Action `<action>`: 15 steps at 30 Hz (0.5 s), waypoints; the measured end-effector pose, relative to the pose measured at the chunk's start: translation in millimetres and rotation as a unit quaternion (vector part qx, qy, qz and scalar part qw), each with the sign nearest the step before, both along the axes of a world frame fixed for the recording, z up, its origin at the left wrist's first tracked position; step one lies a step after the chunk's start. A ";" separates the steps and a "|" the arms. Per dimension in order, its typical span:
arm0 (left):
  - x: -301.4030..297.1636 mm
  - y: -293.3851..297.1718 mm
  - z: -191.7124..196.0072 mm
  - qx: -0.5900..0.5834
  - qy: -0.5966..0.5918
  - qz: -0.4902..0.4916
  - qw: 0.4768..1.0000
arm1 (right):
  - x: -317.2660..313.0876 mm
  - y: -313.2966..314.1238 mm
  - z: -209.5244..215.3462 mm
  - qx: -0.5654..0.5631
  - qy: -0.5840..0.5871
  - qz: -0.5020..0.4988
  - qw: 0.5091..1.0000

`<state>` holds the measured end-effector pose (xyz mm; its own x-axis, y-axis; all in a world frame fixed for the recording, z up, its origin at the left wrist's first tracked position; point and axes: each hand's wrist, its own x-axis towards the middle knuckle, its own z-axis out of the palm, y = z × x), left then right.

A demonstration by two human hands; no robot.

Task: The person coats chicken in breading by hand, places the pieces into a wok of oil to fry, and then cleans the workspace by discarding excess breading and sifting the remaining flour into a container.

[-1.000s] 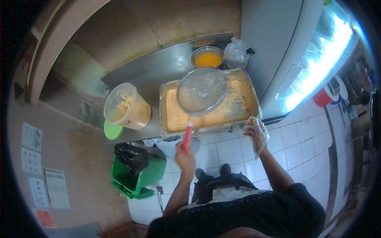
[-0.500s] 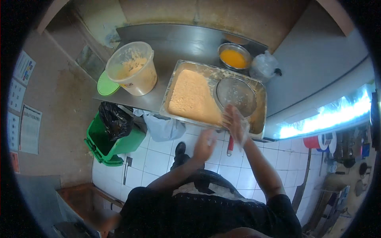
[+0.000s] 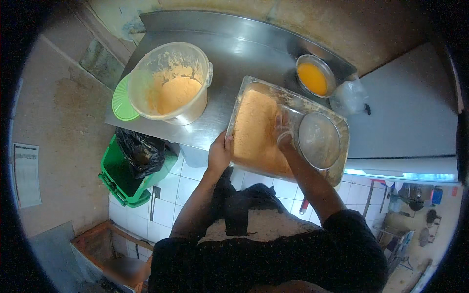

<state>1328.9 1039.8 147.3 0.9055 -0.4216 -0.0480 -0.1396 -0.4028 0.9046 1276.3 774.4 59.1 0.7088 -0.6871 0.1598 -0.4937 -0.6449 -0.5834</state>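
A rectangular metal tray [image 3: 343,172] stands at the counter's front edge, with pale orange, flour-like powder [image 3: 255,122] heaped across its left and middle. My left hand [image 3: 220,154] grips the tray's left rim. A clear plastic glove covers my right hand [image 3: 284,131], which is down in the tray against the right side of the powder. Its fingers look stretched out, though they are blurred and partly hidden. Just right of that hand lies a round mesh sieve [image 3: 319,140]; its red handle [image 3: 304,205] sticks out past the tray's near side, partly behind my forearm.
Left of the tray, a clear plastic bucket [image 3: 198,105] holds more powder, beside a green lid [image 3: 124,105]. A metal bowl of orange-yellow liquid [image 3: 312,79] and a plastic bag [image 3: 349,96] are at the back right. Below the counter stands a green bin [image 3: 117,168] with a black bag.
My left hand has come to the tray's left rim. My right hand has moved from the sieve's near edge into the powder. The view has shifted closer to the counter.
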 end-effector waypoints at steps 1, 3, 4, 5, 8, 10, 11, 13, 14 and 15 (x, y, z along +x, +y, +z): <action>2.8 -0.7 -3.0 -0.004 0.009 -0.016 1.000 | 14.9 -12.5 -6.7 0.064 -0.106 0.035 0.992; 15.0 8.1 -5.0 0.020 0.031 -0.032 0.999 | 52.9 -4.0 -9.8 0.089 -0.074 0.087 0.989; 19.0 8.0 -7.7 0.026 0.036 -0.030 0.999 | 67.3 0.2 -9.0 0.108 -0.049 0.131 0.984; 23.5 3.0 -7.3 0.025 0.018 -0.031 0.999 | 76.5 -4.9 -11.4 0.111 -0.048 0.125 0.985; 31.6 0.4 -7.2 0.040 0.021 -0.038 0.998 | 89.4 -4.4 -6.5 0.221 -0.114 0.204 0.947; 34.8 1.1 -6.2 0.026 0.038 -0.040 0.998 | 93.8 -0.6 8.6 0.274 -0.091 0.216 0.933; 34.4 0.3 -6.4 0.031 0.038 -0.043 0.998 | 93.0 0.0 17.4 0.317 -0.072 0.222 0.919; 33.2 -0.4 -10.2 0.001 0.028 -0.019 0.999 | 90.0 1.9 32.9 0.409 -0.026 0.233 0.882; 33.5 -1.0 -11.4 0.003 0.026 -0.025 0.999 | 87.4 3.0 39.6 0.449 -0.002 0.234 0.862; 33.5 -0.6 -12.3 0.002 0.041 -0.023 0.999 | 87.4 4.4 46.2 0.485 0.020 0.234 0.842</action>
